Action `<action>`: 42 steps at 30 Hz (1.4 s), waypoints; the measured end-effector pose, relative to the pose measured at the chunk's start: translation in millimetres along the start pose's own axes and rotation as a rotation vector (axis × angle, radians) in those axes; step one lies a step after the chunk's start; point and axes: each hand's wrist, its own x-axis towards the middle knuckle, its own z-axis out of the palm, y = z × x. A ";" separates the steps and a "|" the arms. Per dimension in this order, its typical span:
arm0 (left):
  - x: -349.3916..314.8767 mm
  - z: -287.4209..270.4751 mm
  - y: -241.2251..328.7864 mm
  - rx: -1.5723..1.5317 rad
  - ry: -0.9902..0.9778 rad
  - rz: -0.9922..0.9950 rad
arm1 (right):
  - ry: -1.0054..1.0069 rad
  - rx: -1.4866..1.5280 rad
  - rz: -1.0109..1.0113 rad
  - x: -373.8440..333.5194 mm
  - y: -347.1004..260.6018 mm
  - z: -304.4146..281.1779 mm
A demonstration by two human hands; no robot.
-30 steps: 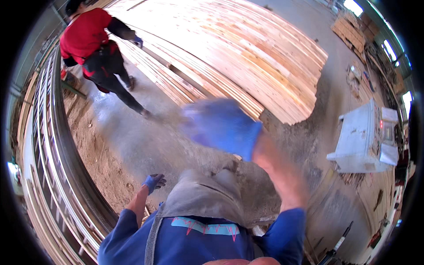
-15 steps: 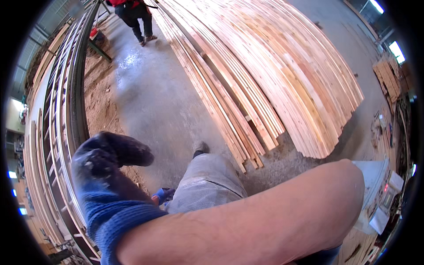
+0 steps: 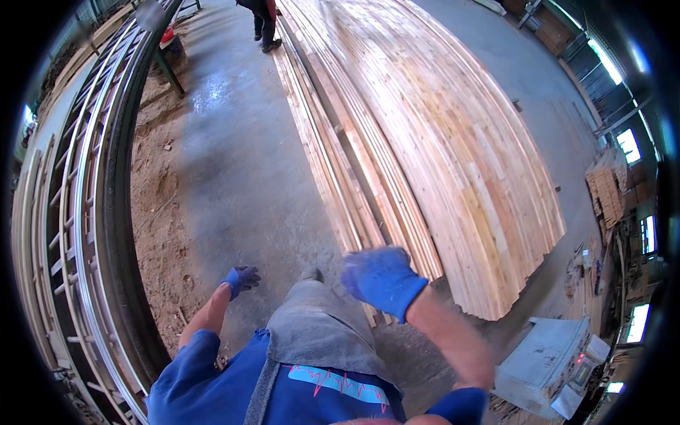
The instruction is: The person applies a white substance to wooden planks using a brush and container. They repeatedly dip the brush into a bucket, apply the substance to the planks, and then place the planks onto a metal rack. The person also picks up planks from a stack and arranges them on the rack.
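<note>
**Blue-gloved right hand (image 3: pixel 379 280) nearest the long, narrow, pale wooden strips (image 3: pixel 316 163)**

The strips lie ahead of the person on the smooth grey concrete floor (image 3: pixel 241 156), their long axis running away from the body and slanting slightly left toward the far end. Their near ends appear just beyond and partly behind the right hand, which is clearly the closer one; whether it touches them cannot be told. Its fingers look curled but blurred, so how far they are closed, or whether they hold anything, is unclear. The blue-gloved left hand (image 3: pixel 241 279) hangs well apart from the strips, fingers loosely parted, nothing visible in them. To the strips' right lies a broad bed of pale, close-set wooden boards (image 3: pixel 439 156), aligned roughly the same way.
</note>
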 end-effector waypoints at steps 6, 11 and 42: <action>11.3 3.2 -3.4 0.153 -0.061 -0.061 | -0.036 0.420 0.257 -42.7 61.8 210.2; 11.0 11.7 -39.8 0.247 -0.122 -0.164 | -0.135 0.735 0.396 -86.8 54.5 330.0; -3.1 69.1 -38.5 0.208 -0.103 -0.103 | -0.102 0.533 0.231 -140.9 76.6 489.5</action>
